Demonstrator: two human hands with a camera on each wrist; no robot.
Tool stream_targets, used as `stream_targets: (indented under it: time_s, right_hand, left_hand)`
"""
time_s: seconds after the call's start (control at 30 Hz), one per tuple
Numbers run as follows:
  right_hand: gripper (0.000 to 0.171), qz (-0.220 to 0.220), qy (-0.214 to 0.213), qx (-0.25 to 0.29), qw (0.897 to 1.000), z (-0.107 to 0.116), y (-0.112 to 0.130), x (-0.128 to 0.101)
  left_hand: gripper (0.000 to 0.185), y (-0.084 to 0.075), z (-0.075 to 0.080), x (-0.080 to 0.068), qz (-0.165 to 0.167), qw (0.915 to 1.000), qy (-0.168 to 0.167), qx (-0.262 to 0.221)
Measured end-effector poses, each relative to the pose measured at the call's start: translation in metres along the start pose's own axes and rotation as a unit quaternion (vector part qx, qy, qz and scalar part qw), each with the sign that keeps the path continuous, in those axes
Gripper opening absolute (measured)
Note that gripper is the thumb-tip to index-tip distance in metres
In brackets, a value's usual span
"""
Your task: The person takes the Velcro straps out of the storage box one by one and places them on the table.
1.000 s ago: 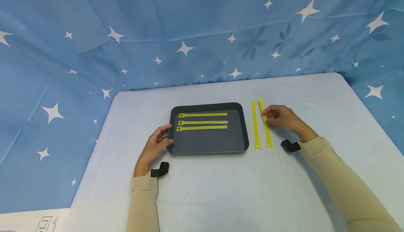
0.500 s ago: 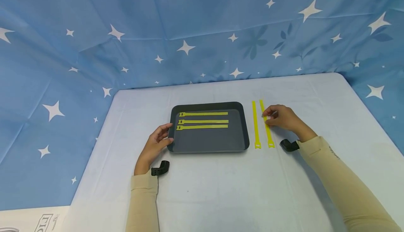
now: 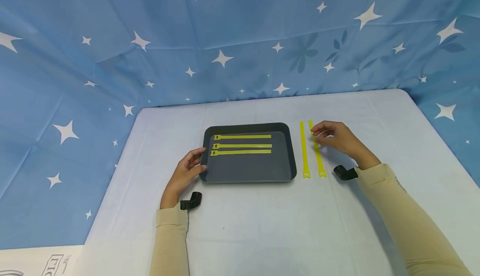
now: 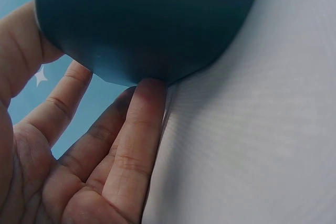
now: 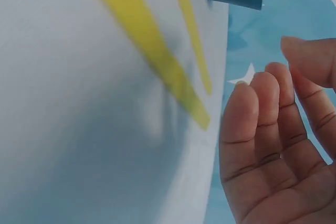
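Note:
My left hand (image 3: 183,174) holds the left end of a dark grey tray (image 3: 247,171), thumb and fingers at its rim. The left wrist view shows a fingertip against the outside of the tray wall (image 4: 152,30). Inside the tray, three yellow hook-and-loop cable ties (image 3: 243,146) lie side by side, slotted heads to the left. My right hand (image 3: 337,137) hovers over the outer of two more yellow cable ties (image 3: 319,159) on the table; its fingers are apart from the strap and hold nothing. The inner cable tie (image 3: 304,151) lies nearer the tray, head toward me.
A white cloth covers the table (image 3: 258,226). Behind it hangs a blue curtain (image 3: 168,38) with white stars. Printed pale material (image 3: 41,261) shows at the lower left. Each wrist carries a small black camera (image 3: 192,201).
My right hand has let go of the outer cable tie and risen slightly off it; that strap now lies on the table. The left hand and tray have stayed put.

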State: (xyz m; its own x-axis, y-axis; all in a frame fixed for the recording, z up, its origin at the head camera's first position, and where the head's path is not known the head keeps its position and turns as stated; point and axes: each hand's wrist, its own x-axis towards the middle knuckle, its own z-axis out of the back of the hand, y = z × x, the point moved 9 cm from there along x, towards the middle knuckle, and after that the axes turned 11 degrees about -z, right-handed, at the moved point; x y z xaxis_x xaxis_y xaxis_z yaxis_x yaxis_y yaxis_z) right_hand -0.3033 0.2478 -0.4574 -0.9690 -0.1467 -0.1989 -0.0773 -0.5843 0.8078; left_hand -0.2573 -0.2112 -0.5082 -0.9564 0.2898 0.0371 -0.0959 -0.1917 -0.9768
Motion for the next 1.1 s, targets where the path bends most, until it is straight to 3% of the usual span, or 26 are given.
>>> stream_targets:
  time_s: [0.7, 1.1]
  right_hand:
    - [0.030, 0.057, 0.024, 0.012, 0.998, -0.017, 0.064, 0.008]
    - [0.029, 0.083, 0.076, 0.052, 0.992, -0.043, 0.091, 0.017]
  left_hand:
    - [0.061, -0.001, 0.002, 0.001, 0.001, 1.0000, 0.001, 0.002]
    - [0.063, -0.003, 0.001, 0.000, -0.015, 0.9998, 0.000, -0.011]
